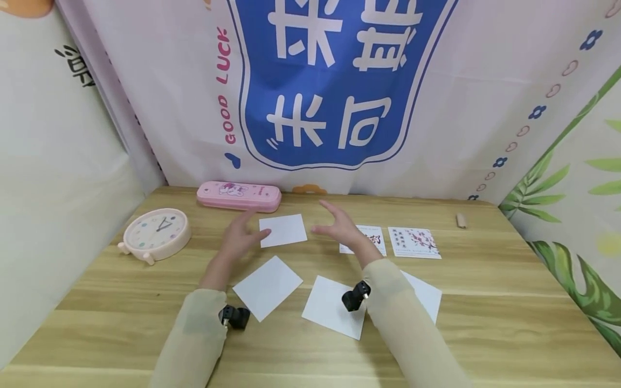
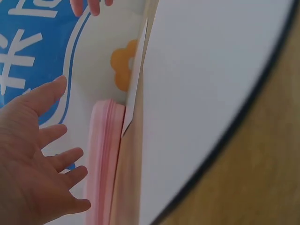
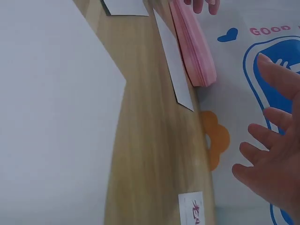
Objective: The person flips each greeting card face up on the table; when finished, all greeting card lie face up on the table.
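My left hand hovers with spread fingers at the left end of a blank white card. Opposite it, my right hand is raised on the card's right side, its fingers apart and holding nothing. In both wrist views the palms show bare, the left hand and the right hand alike. Nearer to me lie more white cards: one tilted card by the left forearm, another card partly under the right wrist camera, and a third card partly hidden by the right sleeve.
Two printed cards lie to the right, one with red characters, one with a blossom branch. A pink pencil case is at the back edge, a pink alarm clock on the left. A small beige object sits far right.
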`<state>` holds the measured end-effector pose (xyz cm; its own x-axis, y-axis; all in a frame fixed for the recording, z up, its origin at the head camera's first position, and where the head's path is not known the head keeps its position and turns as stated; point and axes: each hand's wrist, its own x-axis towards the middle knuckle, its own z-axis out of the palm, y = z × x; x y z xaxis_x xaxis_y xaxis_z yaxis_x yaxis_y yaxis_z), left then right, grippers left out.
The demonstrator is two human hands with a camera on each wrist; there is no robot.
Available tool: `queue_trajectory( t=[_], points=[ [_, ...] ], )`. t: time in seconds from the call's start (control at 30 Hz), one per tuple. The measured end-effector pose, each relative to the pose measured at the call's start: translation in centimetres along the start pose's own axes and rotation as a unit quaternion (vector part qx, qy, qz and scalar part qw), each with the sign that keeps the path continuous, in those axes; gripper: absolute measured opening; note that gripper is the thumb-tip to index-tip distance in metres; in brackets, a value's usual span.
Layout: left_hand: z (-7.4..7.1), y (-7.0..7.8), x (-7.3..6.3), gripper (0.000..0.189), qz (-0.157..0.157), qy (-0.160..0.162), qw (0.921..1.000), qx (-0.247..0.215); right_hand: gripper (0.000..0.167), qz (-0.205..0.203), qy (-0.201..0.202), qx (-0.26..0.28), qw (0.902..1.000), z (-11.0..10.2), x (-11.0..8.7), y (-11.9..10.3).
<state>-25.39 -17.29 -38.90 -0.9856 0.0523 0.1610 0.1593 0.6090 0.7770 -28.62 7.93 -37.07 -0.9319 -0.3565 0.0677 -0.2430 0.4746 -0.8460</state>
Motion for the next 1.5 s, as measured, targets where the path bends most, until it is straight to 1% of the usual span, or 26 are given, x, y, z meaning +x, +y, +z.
queue_trajectory(
  t=[0.07, 0.17, 0.27, 0.37, 0.43, 0.5, 0.63, 0.73, 0.8, 0.87, 0.97, 1.03, 1.13, 1.23, 1.37, 1.5],
  points=[
    [-0.1, -0.5, 0.0, 0.069, -0.011, -0.002, 0.9999, -0.002, 0.074, -0.006, 0.004, 0.017, 0.9998, 0.8, 0.4, 0.1],
    [-0.2, -1.2, 0.1, 0.066, -0.012, 0.002, 0.9998, 0.014, 0.073, -0.002, 0.006, 0.038, 0.9992, 2.1, 1.0, 0.4],
    [-0.2, -2.0, 0.1, 0.064, -0.014, 0.003, 0.9993, 0.036, 0.073, 0.012, 0.0, 0.033, 0.9994, 3.3, 1.3, 0.7],
    [0.1, -2.7, 0.1, 0.064, -0.021, -0.004, 0.9983, 0.054, 0.072, 0.025, -0.008, 0.014, 0.9996, 4.5, 1.4, 1.1],
    [0.3, -3.2, 0.1, 0.064, -0.027, -0.011, 0.9974, 0.066, 0.071, 0.032, -0.015, -0.01, 0.9993, 5.1, 1.3, 1.4],
    [0.5, -3.6, 0.0, 0.065, -0.032, -0.014, 0.9966, 0.075, 0.067, 0.028, -0.018, -0.042, 0.9986, 5.6, 1.1, 1.7],
    [0.9, -4.1, 0.0, 0.064, -0.039, -0.007, 0.9939, 0.102, 0.061, 0.012, -0.026, -0.118, 0.9927, 6.3, 0.8, 2.2],
    [1.1, -4.3, -0.1, 0.062, -0.037, -0.003, 0.9896, 0.139, 0.056, -0.002, -0.023, -0.147, 0.9889, 6.6, 0.5, 2.4],
    [1.3, -4.3, -0.2, 0.059, -0.033, -0.003, 0.9857, 0.165, 0.053, -0.011, -0.016, -0.16, 0.987, 6.7, 0.3, 2.5],
    [1.5, -4.2, -0.3, 0.055, -0.029, -0.004, 0.9829, 0.182, 0.045, -0.027, 0.006, -0.153, 0.9878, 6.8, 0.2, 2.7],
    [1.7, -4.2, -0.4, 0.051, -0.023, -0.008, 0.9808, 0.193, 0.033, -0.046, 0.042, -0.139, 0.9883, 7.0, 0.1, 3.0],
    [1.7, -4.3, -0.5, 0.049, -0.022, -0.013, 0.9803, 0.196, 0.029, -0.058, 0.064, -0.131, 0.9876, 7.1, 0.0, 3.3],
    [1.6, -4.3, -0.7, 0.047, -0.023, -0.022, 0.9798, 0.198, 0.034, -0.057, 0.076, -0.133, 0.9865, 7.2, -0.1, 3.5],
    [1.5, -4.2, -0.8, 0.043, -0.021, -0.026, 0.9798, 0.197, 0.041, -0.05, 0.076, -0.159, 0.983, 7.3, -0.1, 3.5],
    [1.5, -4.2, -0.7, 0.043, -0.015, -0.025, 0.9801, 0.196, 0.047, -0.031, 0.064, -0.207, 0.9757, 7.3, 0.0, 3.4],
    [1.6, -4.3, -0.6, 0.049, -0.016, -0.012, 0.9796, 0.2, 0.053, -0.02, 0.046, -0.236, 0.9704, 7.2, 0.0, 3.1]
  ],
)
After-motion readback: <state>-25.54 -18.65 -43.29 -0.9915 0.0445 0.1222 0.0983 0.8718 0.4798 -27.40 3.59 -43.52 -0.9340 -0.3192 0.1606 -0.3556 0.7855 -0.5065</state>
